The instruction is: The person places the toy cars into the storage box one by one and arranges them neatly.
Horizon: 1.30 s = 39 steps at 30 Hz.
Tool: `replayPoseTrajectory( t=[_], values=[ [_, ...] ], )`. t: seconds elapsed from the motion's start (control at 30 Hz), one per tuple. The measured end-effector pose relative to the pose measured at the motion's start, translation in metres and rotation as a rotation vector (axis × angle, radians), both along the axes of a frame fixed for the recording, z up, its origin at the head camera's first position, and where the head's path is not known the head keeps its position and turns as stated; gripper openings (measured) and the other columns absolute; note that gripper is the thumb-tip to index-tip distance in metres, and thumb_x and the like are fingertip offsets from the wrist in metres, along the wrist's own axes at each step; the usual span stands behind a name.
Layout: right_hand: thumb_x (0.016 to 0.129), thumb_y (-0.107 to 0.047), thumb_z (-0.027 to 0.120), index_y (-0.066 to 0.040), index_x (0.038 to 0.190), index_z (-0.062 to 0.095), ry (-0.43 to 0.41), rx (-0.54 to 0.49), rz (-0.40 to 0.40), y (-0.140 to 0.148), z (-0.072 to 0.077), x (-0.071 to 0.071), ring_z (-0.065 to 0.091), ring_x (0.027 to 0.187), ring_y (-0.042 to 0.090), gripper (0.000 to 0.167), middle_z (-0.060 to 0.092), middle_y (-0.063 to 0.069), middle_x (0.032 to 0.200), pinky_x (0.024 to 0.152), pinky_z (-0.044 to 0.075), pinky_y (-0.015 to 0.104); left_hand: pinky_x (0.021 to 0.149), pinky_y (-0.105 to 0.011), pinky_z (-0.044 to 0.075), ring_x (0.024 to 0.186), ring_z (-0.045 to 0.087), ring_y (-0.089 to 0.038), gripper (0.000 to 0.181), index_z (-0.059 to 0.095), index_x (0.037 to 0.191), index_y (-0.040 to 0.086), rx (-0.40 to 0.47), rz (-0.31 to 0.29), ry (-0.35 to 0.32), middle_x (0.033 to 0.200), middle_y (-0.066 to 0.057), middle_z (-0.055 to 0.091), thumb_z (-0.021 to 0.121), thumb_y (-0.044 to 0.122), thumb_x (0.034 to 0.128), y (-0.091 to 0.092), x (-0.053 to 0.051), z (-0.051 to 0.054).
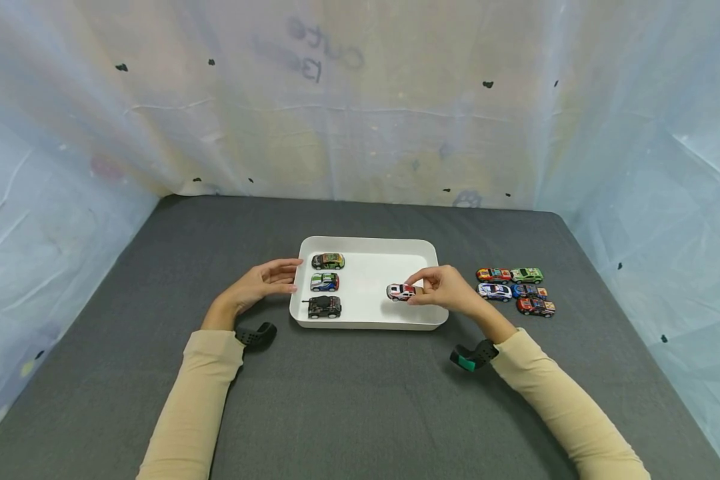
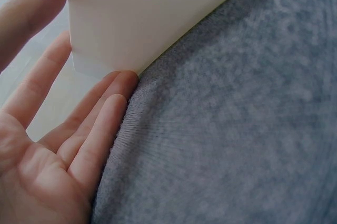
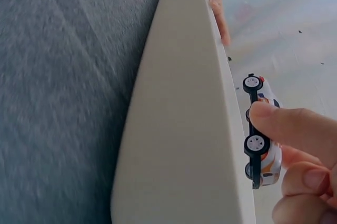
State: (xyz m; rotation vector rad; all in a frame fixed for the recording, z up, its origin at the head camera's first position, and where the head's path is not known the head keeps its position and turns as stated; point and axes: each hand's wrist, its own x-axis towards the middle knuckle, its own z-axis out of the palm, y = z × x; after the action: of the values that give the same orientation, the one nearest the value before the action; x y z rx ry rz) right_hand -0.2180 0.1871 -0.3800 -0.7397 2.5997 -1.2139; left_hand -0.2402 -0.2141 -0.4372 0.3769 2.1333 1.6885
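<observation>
A white and red toy car (image 1: 401, 292) is pinched between the thumb and fingers of my right hand (image 1: 443, 289), above the right half of a white tray (image 1: 372, 325). In the right wrist view, the toy car (image 3: 261, 132) shows its wheels and sits higher than the tray wall (image 3: 179, 108). My left hand (image 1: 270, 279) touches the tray's left end with extended fingers; the left wrist view shows those fingers (image 2: 100, 134) against the wall. Along the tray's left side stand a green-yellow car (image 1: 328, 261), a blue-green car (image 1: 325, 282) and a black vehicle (image 1: 324, 307).
On the grey cloth table (image 1: 348, 400), right of the tray, several toy cars are grouped, among them a green car (image 1: 527, 275), a white-blue car (image 1: 495, 291) and a red-black car (image 1: 536, 307). Pale plastic sheeting (image 1: 360, 133) rises behind and at both sides.
</observation>
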Motion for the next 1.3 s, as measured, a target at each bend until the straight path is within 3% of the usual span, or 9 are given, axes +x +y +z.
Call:
replayPoseTrajectory(
  t=[0.43,0.67,1.0,1.3],
  values=[
    [0.074,-0.011,0.082,0.001,0.098,0.072,0.014,-0.029,0.019,-0.028,-0.012,0.0,0.032,0.051,0.0,0.028,0.041,-0.005,0.056,0.053,0.032,0.016,0.107,-0.023,0.047,0.142,0.039,-0.033,0.073,0.038,0.148,0.01,0.006,0.005,-0.003,0.154,-0.016,0.038,0.074,0.018,0.0848,0.001,0.001,0.001],
    [0.073,-0.013,0.084,-0.004,0.096,0.074,0.021,0.034,-0.013,-0.042,-0.02,-0.001,0.03,0.051,0.001,0.027,0.036,-0.008,0.054,0.053,0.029,0.016,0.112,-0.032,0.045,0.142,0.039,-0.033,0.075,0.037,0.148,0.01,0.007,0.003,-0.005,0.154,-0.016,0.038,0.075,0.02,0.0843,0.001,0.001,0.001],
    [0.072,-0.011,0.083,-0.001,0.097,0.074,-0.026,0.045,0.001,-0.056,-0.024,-0.001,0.032,0.051,0.003,0.029,0.036,-0.009,0.053,0.054,0.029,0.016,0.107,-0.026,0.049,0.141,0.04,-0.034,0.072,0.039,0.147,0.01,0.009,0.011,-0.015,0.152,-0.016,0.041,0.075,0.019,0.0846,0.001,0.001,-0.001],
    [0.073,-0.012,0.083,-0.002,0.099,0.073,-0.041,0.08,0.021,-0.064,-0.031,-0.004,0.03,0.05,0.005,0.029,0.035,-0.009,0.051,0.053,0.028,0.017,0.109,-0.029,0.047,0.141,0.04,-0.034,0.073,0.039,0.148,0.011,0.003,0.011,-0.006,0.152,-0.017,0.04,0.075,0.02,0.0846,0.001,0.001,-0.001]
  ],
)
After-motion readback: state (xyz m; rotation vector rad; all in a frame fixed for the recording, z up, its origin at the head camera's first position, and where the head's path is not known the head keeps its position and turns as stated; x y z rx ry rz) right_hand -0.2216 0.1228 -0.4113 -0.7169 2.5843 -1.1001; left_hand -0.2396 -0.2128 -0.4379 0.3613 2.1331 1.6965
